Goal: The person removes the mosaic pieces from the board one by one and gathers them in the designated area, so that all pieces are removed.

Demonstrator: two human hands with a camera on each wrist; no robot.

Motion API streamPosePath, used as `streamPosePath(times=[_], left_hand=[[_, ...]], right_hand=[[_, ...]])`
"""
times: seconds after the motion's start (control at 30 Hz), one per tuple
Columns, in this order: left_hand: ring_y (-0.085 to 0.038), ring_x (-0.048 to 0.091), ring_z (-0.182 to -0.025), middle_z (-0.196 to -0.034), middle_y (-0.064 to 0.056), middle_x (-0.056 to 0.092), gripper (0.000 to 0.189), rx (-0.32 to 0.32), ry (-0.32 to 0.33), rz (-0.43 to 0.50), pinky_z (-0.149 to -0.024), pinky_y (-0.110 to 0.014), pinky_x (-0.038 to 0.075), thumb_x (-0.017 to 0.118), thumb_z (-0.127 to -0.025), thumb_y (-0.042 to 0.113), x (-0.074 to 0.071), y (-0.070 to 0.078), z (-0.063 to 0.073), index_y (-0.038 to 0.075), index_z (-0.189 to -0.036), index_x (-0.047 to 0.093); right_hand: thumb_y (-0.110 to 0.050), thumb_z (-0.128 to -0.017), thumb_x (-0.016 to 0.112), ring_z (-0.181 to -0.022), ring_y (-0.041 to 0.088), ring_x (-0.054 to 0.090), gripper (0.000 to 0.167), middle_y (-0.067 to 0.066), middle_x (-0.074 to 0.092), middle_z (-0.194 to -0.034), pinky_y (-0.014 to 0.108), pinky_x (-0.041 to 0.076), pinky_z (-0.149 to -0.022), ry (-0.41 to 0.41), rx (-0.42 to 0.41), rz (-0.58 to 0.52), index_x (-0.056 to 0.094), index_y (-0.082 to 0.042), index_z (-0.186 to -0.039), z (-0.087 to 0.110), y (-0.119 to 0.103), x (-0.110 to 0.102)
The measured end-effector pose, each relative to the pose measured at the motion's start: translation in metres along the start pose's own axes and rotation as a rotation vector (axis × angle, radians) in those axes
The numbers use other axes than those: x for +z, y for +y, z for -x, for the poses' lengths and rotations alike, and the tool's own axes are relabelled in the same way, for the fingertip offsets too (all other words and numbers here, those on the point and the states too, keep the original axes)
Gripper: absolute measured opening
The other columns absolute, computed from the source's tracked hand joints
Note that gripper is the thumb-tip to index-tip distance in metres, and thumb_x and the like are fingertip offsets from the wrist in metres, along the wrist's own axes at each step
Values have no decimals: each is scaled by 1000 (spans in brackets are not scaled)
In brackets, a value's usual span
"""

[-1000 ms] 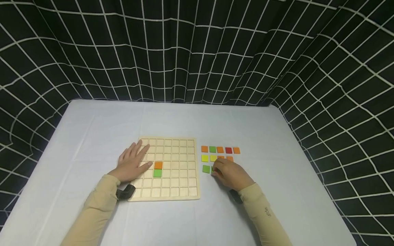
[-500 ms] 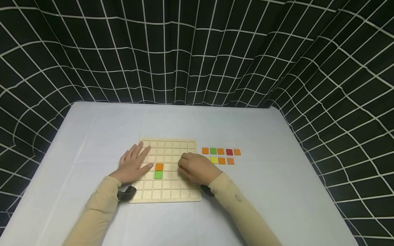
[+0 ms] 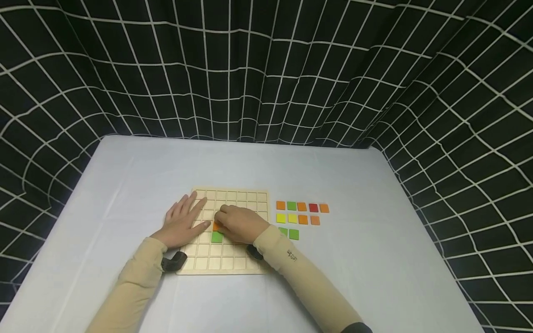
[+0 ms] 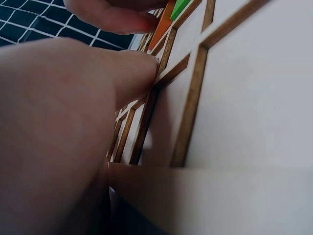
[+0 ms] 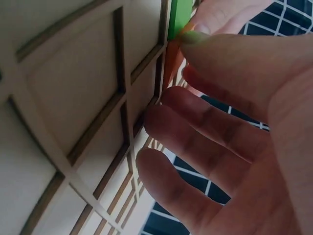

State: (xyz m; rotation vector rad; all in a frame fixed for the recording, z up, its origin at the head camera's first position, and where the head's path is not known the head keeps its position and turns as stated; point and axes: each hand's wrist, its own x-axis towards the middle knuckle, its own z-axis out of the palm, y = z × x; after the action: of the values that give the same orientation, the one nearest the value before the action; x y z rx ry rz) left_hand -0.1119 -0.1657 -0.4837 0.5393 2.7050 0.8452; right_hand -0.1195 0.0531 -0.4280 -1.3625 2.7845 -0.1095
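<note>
Fingers spread, my left hand [image 3: 180,225] rests on the left side of the wooden grid board [image 3: 252,197]. An orange tile [image 3: 215,226] and a green tile [image 3: 217,237] occupy neighbouring cells just right of its thumb. My right hand [image 3: 241,225] is over the middle of the board, thumb and forefinger brought together at the orange tile's far edge. In the right wrist view a trace of green shows at the thumb tip [image 5: 193,39], beside the board's orange tile [image 5: 171,59]; the fingers mostly hide the square tile pinched there. The other fingers curve loosely above the grid.
Right of the board, loose tiles lie in rows: orange, green and red at the back, including a red tile [image 3: 313,207], then yellow and orange, with a yellow tile [image 3: 293,218]. Nearest are two green ones, one green tile [image 3: 294,234] beside the sleeve. White cloth [image 3: 358,268] covers the table.
My right hand has left the loose tiles and moved left across the board to the orange tile. Two near green tiles it covered are in view. The left hand stays on the board.
</note>
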Motion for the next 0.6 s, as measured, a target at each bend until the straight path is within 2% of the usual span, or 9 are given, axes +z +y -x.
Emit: streamPosePath(times=[0.17,0.4,0.6], left_hand=[[-39,-8,-146,-161,-16,-6,70,9,18,16,-112,-59,-5,44,-99,44,-5,10,4,13,-154,15],[-37,-10,-146,-161,-13,-8,71,13,32,10,-112,-59,-5,42,-99,47,2,0,0,16,-155,13],[-37,-10,-146,-161,-13,-8,70,16,29,14,-112,-59,-6,43,-99,47,3,0,0,15,-155,14]], right_hand=[[-21,-98,56,-80,7,59,13,-5,61,-92,19,51,-69,0,11,18,64,-15,-106,-1,-1,0],[-20,-97,56,-79,7,60,13,-5,62,-91,20,51,-70,19,-2,13,65,-15,-104,-3,-2,-1],[-23,-96,59,-69,4,54,17,-6,60,-86,16,48,-64,18,-51,-16,66,-21,-112,-2,1,-2]])
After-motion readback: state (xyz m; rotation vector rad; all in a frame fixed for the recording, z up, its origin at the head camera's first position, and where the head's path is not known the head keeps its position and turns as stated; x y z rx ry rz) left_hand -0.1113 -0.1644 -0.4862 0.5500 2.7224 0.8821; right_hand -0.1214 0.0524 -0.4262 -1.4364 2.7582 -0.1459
